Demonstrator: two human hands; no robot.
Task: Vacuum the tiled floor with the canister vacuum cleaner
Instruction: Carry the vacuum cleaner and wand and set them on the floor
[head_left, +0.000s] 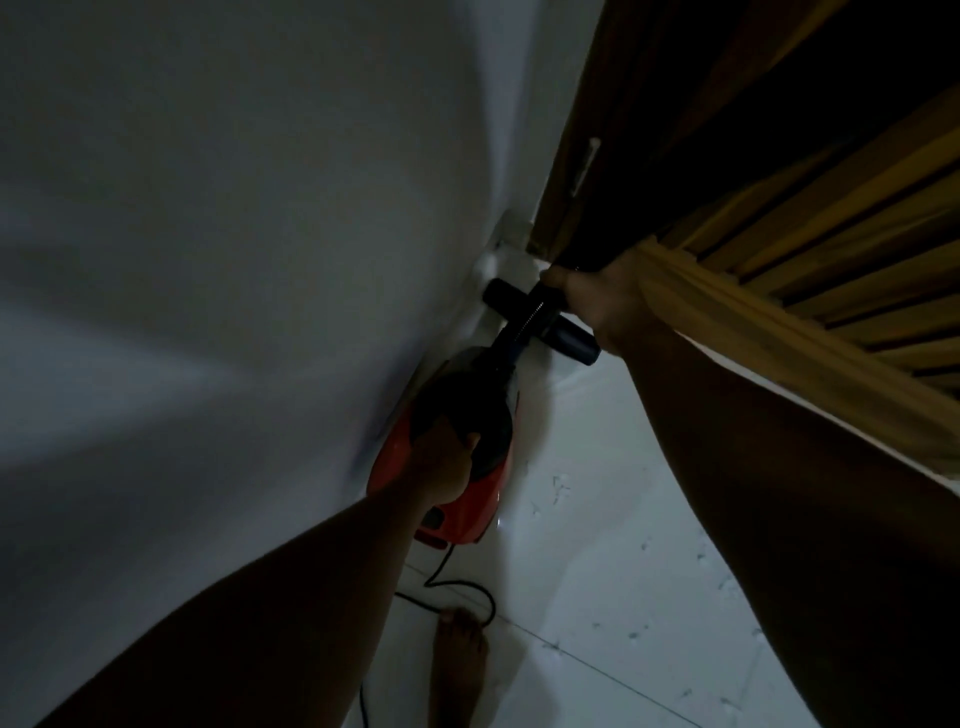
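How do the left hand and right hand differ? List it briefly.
The left hand grips the red vacuum by its top handle; the right hand seems to hold the black tube. The left hand is lower and nearer; the right hand is higher, with the yellow curtain draped over its wrist. Both curl round something.

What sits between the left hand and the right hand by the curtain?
Head view: from the left hand, the vacuum cleaner's dark front and ribbed hose run up to the black tube by the right hand.
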